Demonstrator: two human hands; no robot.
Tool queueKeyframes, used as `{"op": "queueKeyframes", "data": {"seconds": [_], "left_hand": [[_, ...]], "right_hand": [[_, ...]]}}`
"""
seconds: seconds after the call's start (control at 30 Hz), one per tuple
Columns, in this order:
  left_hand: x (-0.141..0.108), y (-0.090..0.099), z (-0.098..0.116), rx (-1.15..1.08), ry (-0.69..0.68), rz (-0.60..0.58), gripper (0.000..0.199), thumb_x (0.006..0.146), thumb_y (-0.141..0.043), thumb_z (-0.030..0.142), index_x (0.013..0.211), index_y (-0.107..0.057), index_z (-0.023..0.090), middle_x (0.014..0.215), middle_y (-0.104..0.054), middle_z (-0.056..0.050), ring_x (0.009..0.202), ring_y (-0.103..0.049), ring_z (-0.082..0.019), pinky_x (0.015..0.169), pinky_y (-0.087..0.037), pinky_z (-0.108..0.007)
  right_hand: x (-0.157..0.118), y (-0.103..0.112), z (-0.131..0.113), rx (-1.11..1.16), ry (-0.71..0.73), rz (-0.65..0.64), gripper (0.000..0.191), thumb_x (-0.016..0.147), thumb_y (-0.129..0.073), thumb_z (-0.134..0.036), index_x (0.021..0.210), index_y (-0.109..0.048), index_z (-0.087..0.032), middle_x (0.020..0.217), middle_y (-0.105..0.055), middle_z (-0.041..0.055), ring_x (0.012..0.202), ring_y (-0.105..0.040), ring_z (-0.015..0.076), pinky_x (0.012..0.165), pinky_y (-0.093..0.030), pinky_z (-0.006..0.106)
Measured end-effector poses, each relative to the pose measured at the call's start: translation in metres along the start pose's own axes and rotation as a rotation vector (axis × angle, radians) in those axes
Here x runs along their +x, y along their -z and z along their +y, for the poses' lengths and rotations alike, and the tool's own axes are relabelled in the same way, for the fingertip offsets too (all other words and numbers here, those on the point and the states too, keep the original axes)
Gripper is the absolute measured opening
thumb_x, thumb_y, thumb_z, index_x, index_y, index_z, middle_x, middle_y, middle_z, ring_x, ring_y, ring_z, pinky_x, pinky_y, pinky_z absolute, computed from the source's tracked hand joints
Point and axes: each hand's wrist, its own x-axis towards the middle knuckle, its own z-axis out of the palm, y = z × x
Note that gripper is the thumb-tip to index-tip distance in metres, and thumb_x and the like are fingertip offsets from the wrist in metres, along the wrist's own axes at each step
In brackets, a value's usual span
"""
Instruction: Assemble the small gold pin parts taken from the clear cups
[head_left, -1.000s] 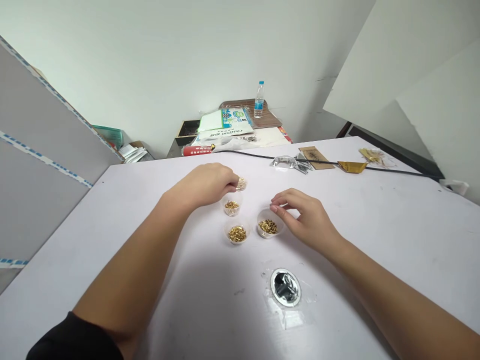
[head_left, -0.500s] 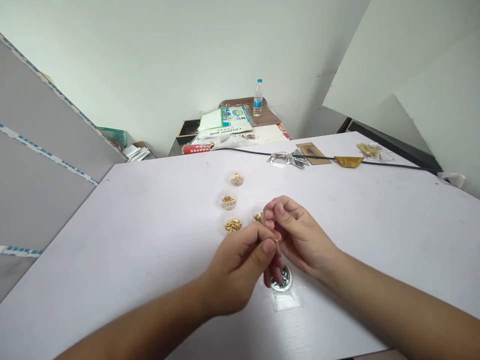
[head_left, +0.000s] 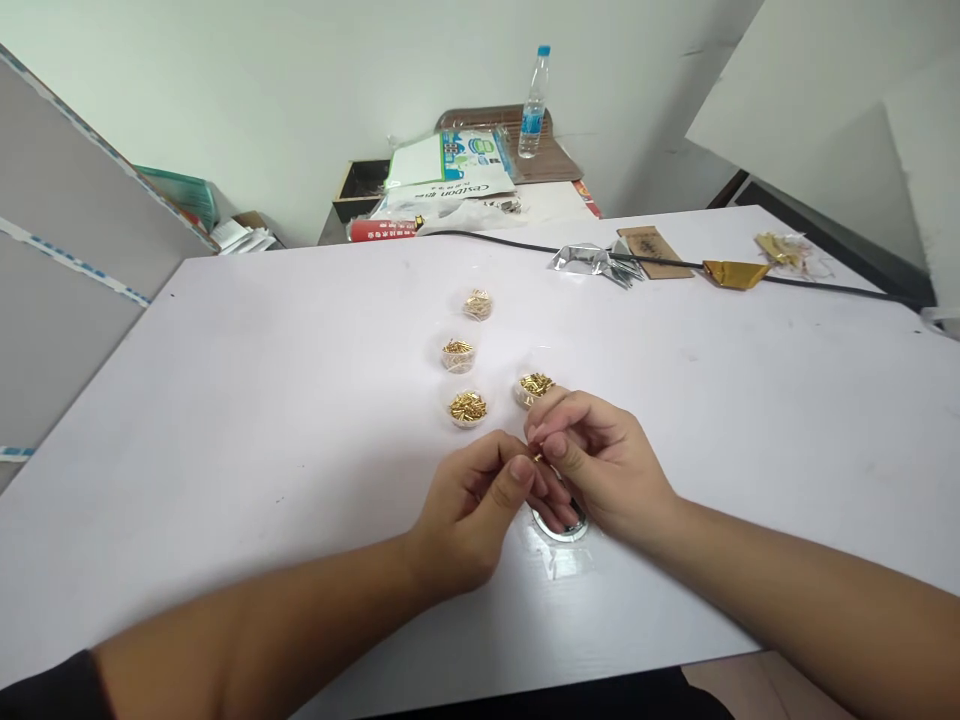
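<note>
My left hand (head_left: 480, 510) and my right hand (head_left: 600, 455) meet over the white table, thumbs and fingertips pinched together. Between the fingertips shows a tiny gold-coloured metal piece (head_left: 538, 457); its exact kind is too small to tell, and both hands seem to grip it. Beneath my fingers lies a round silver disc (head_left: 562, 535), partly hidden, on a clear plastic wrapper (head_left: 566, 565). Just beyond my right hand stands a small clear cup of short gold pieces (head_left: 535, 385), its near side covered by my fingers. Another cup of gold pieces (head_left: 468, 408) stands beyond my left hand.
Farther back are a cup of thin gold pieces (head_left: 458, 354) and a cup of paler pins (head_left: 478, 304). A black cable (head_left: 517, 244) crosses the far edge, near a silver packet (head_left: 581, 260), a brown card (head_left: 654, 252) and a gold packet (head_left: 735, 274). A water bottle (head_left: 533, 110) stands behind.
The view has tilted down, so the table sits higher in the picture. My right hand's fingertips have come down to my left hand's at the gold piece, and the right-hand cup shows more.
</note>
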Motion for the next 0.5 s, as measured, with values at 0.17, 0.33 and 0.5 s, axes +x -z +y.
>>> {"op": "queueKeyframes", "data": {"seconds": [0.17,0.33,0.5], "left_hand": [[0.0013,0.0044,-0.0017,0.017,-0.037,-0.027,0.026,0.101,-0.046,0.026,0.082,-0.055,0.012,0.078,-0.071,-0.008,0.067,-0.071,-0.015,0.06,-0.06,-0.027],[0.0017,0.0054,0.0005,0.04,-0.016,-0.02,0.026,0.102,-0.045,0.024,0.082,-0.056,0.011,0.08,-0.071,-0.009,0.067,-0.071,-0.015,0.062,-0.06,-0.027],[0.0021,0.0056,-0.0006,0.012,0.0,-0.012,0.026,0.101,-0.046,0.027,0.081,-0.055,0.012,0.078,-0.072,-0.008,0.066,-0.071,-0.015,0.061,-0.06,-0.027]], "right_hand": [[0.0008,0.0015,0.0035,0.043,0.006,-0.043,0.01,0.087,-0.071,-0.03,0.082,-0.066,-0.024,0.083,-0.06,-0.0028,0.041,-0.054,0.0041,0.032,-0.047,0.019],[0.0032,0.0048,0.0057,0.058,0.002,-0.056,0.01,0.087,-0.072,-0.03,0.081,-0.068,-0.024,0.08,-0.061,-0.0021,0.044,-0.056,0.0056,0.035,-0.051,0.019],[0.0038,0.0067,0.0063,0.091,-0.004,-0.094,0.004,0.089,-0.07,-0.026,0.085,-0.072,-0.026,0.084,-0.06,-0.0013,0.045,-0.059,0.0059,0.035,-0.051,0.02]]}}
